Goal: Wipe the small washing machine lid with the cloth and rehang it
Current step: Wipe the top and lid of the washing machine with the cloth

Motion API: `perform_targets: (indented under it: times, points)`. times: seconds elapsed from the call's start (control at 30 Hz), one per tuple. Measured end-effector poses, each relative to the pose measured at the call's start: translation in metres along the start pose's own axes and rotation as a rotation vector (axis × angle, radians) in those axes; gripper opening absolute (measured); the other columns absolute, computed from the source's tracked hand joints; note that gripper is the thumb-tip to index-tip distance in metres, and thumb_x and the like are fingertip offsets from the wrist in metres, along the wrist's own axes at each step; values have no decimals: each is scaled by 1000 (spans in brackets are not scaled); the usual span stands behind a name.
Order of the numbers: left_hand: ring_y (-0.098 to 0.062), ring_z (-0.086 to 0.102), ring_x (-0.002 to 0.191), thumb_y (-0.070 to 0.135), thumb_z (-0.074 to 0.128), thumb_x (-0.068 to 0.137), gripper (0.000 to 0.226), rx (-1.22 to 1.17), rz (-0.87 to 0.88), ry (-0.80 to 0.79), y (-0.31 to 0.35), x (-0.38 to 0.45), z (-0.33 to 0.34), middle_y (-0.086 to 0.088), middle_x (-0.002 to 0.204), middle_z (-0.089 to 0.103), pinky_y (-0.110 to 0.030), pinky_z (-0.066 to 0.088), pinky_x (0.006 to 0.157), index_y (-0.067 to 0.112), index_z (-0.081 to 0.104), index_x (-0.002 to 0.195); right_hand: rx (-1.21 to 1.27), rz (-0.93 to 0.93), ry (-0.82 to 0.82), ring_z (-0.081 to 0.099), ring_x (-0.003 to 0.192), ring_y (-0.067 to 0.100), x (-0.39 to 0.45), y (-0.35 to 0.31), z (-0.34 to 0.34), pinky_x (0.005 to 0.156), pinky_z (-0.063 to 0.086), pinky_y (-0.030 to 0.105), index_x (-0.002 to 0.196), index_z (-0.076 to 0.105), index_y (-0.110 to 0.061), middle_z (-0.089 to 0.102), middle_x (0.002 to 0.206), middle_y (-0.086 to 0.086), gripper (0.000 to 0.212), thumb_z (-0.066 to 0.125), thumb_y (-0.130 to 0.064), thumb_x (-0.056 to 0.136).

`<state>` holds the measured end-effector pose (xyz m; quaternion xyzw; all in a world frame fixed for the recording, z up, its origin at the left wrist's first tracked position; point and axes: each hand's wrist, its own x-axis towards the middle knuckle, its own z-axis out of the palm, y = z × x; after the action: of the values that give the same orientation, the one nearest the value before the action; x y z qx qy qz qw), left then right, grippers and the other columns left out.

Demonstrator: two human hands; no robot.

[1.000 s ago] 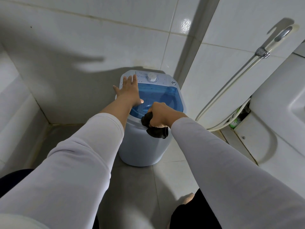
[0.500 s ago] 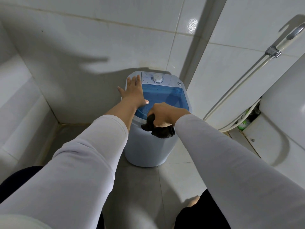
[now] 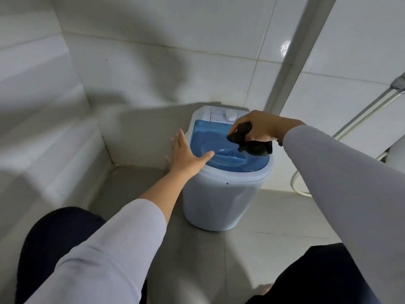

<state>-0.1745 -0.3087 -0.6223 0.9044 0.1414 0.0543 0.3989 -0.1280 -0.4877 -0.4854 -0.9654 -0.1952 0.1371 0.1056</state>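
A small white washing machine stands on the floor in the tiled corner, its blue translucent lid closed and a white dial on the back panel. My right hand is closed around a bunched dark cloth, held at the lid's right side near the dial. My left hand rests flat with fingers spread on the machine's left rim, thumb lying on the lid.
White tiled walls close in behind and to the left. A hose and metal pipe run down the right wall, with a white hose loop on the grey floor beside the machine. My dark-clad knees sit at the bottom corners.
My right hand has carried the cloth from the lid's front edge to its right rear side. My left hand has slid toward the front of the left rim. The camera has turned left.
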Motion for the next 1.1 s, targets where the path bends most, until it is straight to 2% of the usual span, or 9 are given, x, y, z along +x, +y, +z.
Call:
perform_targets:
  times: [0.2,0.37,0.47,0.6,0.7,0.83,0.9,0.97,1.1]
  points:
    - [-21,-15,149,63,74,64,133,-197,-151,-16,-10,-24,18,-4,162,-10,-62,-1,115,21,-19,150,-222,-198,10,56,99,23,19,-20,8,83,48,31,104,68,-38,59,106,-2,51,47,3,83]
    - [-22,-14,149,61,79,59,140,-263,-203,16,-14,-22,22,-6,162,-8,-63,2,116,19,-19,150,-560,-564,-59,53,109,21,28,-35,29,90,48,37,117,65,-33,54,119,-3,48,52,0,86]
    - [-22,-13,149,61,79,58,141,-281,-210,22,-15,-21,24,-6,162,-7,-63,3,116,19,-18,150,-654,-761,-26,49,110,18,34,-35,39,84,49,36,119,64,-33,55,117,-3,41,54,-7,90]
    - [-22,-13,149,59,81,57,141,-274,-210,14,-17,-18,24,-8,162,-4,-63,4,116,20,-18,150,-639,-928,-8,51,107,19,41,-30,49,73,53,38,114,67,-35,59,112,-5,39,60,-8,86]
    - [-20,-14,149,58,81,57,141,-287,-198,1,-19,-17,24,-6,162,-4,-62,4,116,20,-17,150,-640,-967,-32,51,103,18,44,-27,56,69,50,34,114,67,-35,61,111,-6,41,59,-6,86]
    - [-21,-16,149,61,79,58,141,-282,-221,-40,-21,-14,26,-3,162,-7,-62,3,116,20,-18,150,-640,-1012,-12,52,98,20,48,-22,64,64,38,25,116,66,-33,62,110,-5,43,59,-4,85]
    - [-21,-18,148,62,79,57,142,-279,-240,-71,-23,-11,26,-3,162,-9,-62,5,116,19,-19,150,-618,-1004,-10,52,99,22,49,-21,65,64,44,29,116,67,-33,62,109,-4,44,59,-2,84]
    - [-22,-20,147,63,79,55,143,-276,-246,-97,-25,-8,26,-3,162,-11,-62,7,116,19,-20,150,-612,-988,-19,51,101,21,49,-23,66,69,51,36,117,66,-32,61,110,-3,46,57,-1,85]
    - [-23,-24,146,65,79,53,146,-281,-245,-133,-27,-4,27,-1,161,-15,-61,6,117,18,-21,149,-580,-990,10,51,100,23,52,-28,67,72,53,41,116,68,-29,63,107,0,42,58,-2,85]
